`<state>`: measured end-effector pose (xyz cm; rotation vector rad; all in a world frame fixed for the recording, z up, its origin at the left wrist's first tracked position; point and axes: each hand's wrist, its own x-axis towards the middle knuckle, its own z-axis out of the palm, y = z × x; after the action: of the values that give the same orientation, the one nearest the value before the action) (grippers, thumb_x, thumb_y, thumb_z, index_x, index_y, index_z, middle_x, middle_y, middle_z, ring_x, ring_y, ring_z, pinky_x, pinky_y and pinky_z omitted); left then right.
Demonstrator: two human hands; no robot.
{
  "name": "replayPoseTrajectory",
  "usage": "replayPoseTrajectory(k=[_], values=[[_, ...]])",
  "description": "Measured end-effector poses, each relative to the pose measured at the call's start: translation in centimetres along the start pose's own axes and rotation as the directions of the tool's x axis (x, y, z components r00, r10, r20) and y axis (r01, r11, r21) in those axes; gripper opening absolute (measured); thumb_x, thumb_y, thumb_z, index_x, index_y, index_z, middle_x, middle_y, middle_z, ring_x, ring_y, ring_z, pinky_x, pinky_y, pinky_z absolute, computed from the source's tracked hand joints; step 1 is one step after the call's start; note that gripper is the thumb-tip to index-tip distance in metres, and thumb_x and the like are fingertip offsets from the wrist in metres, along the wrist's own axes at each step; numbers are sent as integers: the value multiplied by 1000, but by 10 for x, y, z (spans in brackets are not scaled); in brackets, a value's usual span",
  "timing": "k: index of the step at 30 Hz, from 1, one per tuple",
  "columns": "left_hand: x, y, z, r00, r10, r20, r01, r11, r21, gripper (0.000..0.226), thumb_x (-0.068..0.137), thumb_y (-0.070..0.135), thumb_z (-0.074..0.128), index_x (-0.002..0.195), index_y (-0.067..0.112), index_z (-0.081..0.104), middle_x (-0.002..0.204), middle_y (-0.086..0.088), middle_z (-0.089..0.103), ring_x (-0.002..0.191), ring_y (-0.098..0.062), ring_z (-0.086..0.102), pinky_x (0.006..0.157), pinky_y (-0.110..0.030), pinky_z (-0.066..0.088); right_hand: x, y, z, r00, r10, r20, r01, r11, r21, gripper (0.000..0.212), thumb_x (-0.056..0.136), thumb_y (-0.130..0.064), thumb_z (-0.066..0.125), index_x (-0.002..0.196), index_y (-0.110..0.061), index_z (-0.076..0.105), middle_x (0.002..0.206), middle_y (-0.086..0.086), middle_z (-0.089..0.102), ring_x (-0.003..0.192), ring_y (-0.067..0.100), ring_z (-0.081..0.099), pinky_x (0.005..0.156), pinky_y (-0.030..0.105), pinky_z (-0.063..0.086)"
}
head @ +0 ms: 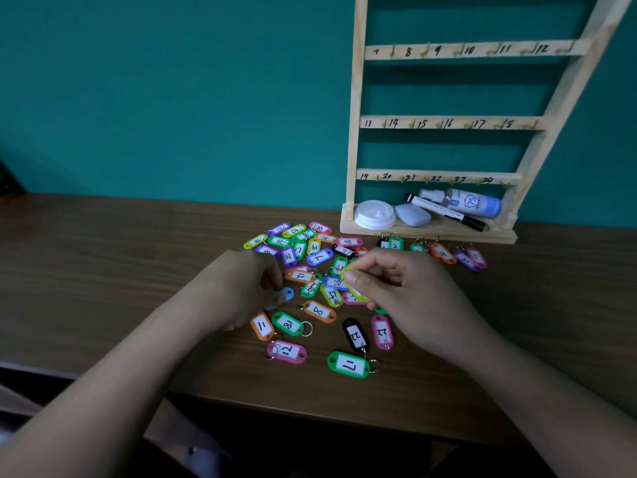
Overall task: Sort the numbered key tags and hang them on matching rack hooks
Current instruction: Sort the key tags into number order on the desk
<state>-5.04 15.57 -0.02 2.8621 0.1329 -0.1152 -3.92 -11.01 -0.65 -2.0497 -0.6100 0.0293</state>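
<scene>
Several coloured numbered key tags (320, 310) lie scattered on the wooden table (103, 270) in front of me. My right hand (406, 298) pinches a yellow tag (356, 294) between thumb and fingers, lifted just above the pile. Its number is hidden. My left hand (238, 288) hovers at the pile's left edge with curled fingers over a light blue tag (284, 295); whether it grips that tag is unclear. The wooden rack (355, 132) stands at the back right against the teal wall, with numbered hooks from 7 to 24 in view, all bare. A row of tags (443, 252) lies in front of the rack's base.
The rack's base tray (431, 232) holds a white lid (375, 214), a pale oval object (412, 214), a black-and-white marker (444, 212) and a spray bottle (472, 201). The table's front edge runs below my forearms.
</scene>
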Motion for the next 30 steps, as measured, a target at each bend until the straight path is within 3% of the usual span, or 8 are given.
replayPoseTrajectory(k=[3, 8, 13, 19, 22, 24, 30], values=[[0, 0, 0, 1000, 0, 12, 0, 1000, 23, 18, 90, 51, 77, 96, 35, 68, 96, 15, 67, 86, -4, 60, 67, -24, 42, 0, 1, 0, 1000, -7, 4, 7, 1000, 5, 7, 101, -34, 71, 98, -34, 77, 88, -9, 76, 80, 8, 74, 81, 48, 63], [-3, 4, 0, 999, -22, 34, 20, 999, 42, 24, 95, 56, 69, 102, 32, 69, 94, 15, 63, 88, -8, 58, 72, -27, 43, -1, 3, -1, 1000, -21, 10, 21, 1000, 5, 7, 101, -31, 71, 98, -32, 77, 87, -9, 76, 80, 6, 73, 82, 43, 62], [-7, 4, -5, 1000, 11, 20, -12, 998, 60, 22, 93, 53, 73, 90, 32, 64, 97, 11, 65, 88, -8, 59, 72, -29, 43, 0, 4, -3, 1000, -25, -3, 25, 1000, -6, 7, 100, -32, 72, 101, -32, 79, 88, -13, 76, 82, 5, 73, 82, 42, 62], [-19, 11, -17, 984, 135, -115, -156, 968, -197, 14, 89, 37, 82, 83, 29, 72, 74, 17, 75, 65, 4, 65, 60, -20, 44, 3, 5, -6, 998, 17, -62, -17, 1000, 1, 2, 98, -33, 75, 97, -32, 77, 85, -12, 76, 76, 6, 74, 76, 40, 62], [-29, 29, -15, 969, 208, -133, -245, 869, -430, 10, 91, 36, 81, 88, 29, 75, 78, 12, 77, 71, -7, 70, 69, -25, 52, 4, 4, -5, 996, 39, -78, -38, 999, 15, 1, 97, -30, 76, 97, -29, 77, 83, -11, 76, 70, 5, 75, 68, 32, 60], [-32, 40, -11, 962, 241, -127, -269, 774, -573, 7, 91, 34, 81, 90, 28, 79, 78, 4, 75, 69, -9, 67, 64, -21, 50, 4, 4, -4, 995, 57, -81, -54, 998, 41, 3, 97, -28, 76, 100, -26, 77, 83, -9, 77, 70, 6, 76, 63, 29, 61], [-32, 57, -5, 963, 223, -149, -262, 664, -701, 11, 84, 35, 86, 90, 28, 81, 81, -11, 73, 65, -17, 59, 60, -30, 46, 1, 2, -7, 996, 73, -44, -69, 994, 87, 8, 101, -23, 71, 103, -24, 78, 88, -10, 78, 74, 8, 77, 59, 31, 63]])
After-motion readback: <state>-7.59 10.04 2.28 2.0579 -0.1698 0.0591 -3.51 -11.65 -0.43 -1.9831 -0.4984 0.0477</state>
